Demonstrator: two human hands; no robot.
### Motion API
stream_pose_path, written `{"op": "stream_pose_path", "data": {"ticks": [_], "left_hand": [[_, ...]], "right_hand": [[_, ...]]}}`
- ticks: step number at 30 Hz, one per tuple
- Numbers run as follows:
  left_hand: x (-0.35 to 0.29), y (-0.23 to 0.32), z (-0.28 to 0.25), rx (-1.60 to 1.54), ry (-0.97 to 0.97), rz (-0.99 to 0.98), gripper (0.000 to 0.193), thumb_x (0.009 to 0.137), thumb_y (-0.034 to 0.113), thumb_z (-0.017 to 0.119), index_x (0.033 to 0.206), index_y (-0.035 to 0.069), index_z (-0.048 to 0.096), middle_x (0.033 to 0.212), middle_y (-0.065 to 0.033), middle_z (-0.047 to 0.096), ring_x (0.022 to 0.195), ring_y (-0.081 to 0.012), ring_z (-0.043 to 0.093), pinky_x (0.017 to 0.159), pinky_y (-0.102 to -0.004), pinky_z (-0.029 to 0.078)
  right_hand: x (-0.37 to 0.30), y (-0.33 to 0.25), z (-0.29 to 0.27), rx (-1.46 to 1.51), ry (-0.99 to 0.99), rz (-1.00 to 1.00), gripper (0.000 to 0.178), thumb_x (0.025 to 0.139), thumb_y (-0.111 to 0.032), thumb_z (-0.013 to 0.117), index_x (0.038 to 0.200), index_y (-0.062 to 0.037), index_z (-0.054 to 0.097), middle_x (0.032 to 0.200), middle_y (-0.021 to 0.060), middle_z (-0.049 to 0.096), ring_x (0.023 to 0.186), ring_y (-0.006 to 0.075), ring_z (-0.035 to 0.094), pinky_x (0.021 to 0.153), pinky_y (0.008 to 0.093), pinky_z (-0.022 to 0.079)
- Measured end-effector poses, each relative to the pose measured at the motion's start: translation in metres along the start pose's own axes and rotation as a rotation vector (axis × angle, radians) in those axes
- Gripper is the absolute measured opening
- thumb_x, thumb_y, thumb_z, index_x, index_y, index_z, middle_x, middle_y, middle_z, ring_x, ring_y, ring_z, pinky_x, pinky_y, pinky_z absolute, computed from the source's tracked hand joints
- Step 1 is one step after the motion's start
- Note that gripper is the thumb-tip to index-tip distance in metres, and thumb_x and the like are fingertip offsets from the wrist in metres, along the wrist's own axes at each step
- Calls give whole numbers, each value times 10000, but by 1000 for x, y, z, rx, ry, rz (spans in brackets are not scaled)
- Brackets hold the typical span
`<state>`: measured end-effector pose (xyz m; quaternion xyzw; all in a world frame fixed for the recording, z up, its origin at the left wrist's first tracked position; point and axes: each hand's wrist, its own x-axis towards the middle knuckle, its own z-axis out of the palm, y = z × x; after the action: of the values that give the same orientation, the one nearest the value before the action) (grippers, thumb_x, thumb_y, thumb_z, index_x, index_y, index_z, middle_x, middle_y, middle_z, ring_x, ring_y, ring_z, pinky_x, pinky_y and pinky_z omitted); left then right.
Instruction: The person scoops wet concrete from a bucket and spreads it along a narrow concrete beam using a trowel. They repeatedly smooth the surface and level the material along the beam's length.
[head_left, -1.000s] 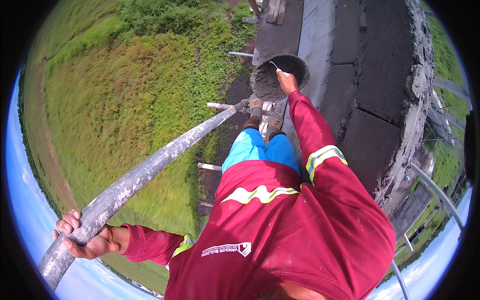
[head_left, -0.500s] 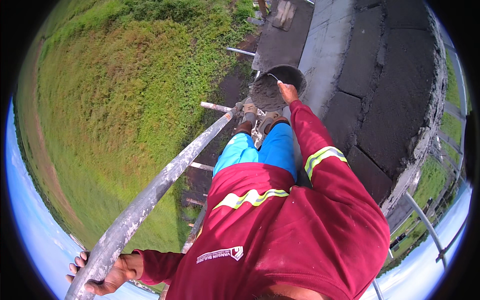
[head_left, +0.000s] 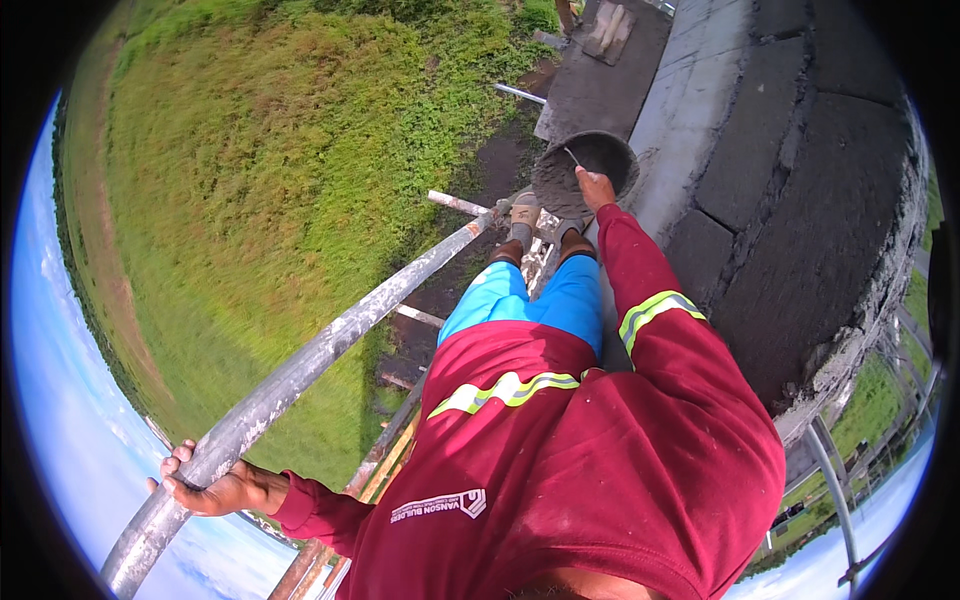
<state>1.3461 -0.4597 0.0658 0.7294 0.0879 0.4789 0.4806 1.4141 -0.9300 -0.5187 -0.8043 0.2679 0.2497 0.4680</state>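
My left hand [head_left: 215, 485] is wrapped around a grey, paint-spattered scaffold pipe [head_left: 340, 345], which slants from the lower left up toward my feet. My right arm reaches forward to a round black bucket [head_left: 628, 180] of wet grey mortar [head_left: 562, 182]. There, my right hand [head_left: 594, 187] is closed on a tool with a thin bent metal shank [head_left: 571, 156]. The shank's far end points into the bucket, and whatever sits on it is hidden. Beside the bucket, to the right, runs a smooth grey concrete edge [head_left: 680, 130].
Dark block courses with mortar joints [head_left: 755, 150] rise along the right. Beyond the bucket lies a dark board [head_left: 600, 95] with a small wooden float-like piece [head_left: 609, 32] on it. My shod feet [head_left: 524, 213] stand on a narrow platform. Grass [head_left: 260, 200] spreads below on the left.
The whole view has shifted, so bucket and wall sit farther right. My left hand's fingers now lie closer around the pipe. My right hand stays at the bucket with the shank.
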Motion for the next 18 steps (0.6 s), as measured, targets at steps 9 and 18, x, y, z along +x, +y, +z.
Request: {"op": "stream_pose_path", "data": {"ticks": [9,18], "left_hand": [[-1,-2,8,82,36,44,479,946,205,601,1350,20,420,890,-99,576,721,-239,537,698,-387,471],[6,-2,-4,65,-1,51,300,988,202,557,1199,-4,506,906,-96,577,769,-255,551,758,-423,480]], "right_hand": [[13,9,-5,48,105,7,589,936,-545,502,961,0,726,920,262,688,962,435,663,851,455,483],[33,25,3,35,51,3,589,934,-537,518,856,21,692,812,261,655,845,416,663,793,464,473]]}}
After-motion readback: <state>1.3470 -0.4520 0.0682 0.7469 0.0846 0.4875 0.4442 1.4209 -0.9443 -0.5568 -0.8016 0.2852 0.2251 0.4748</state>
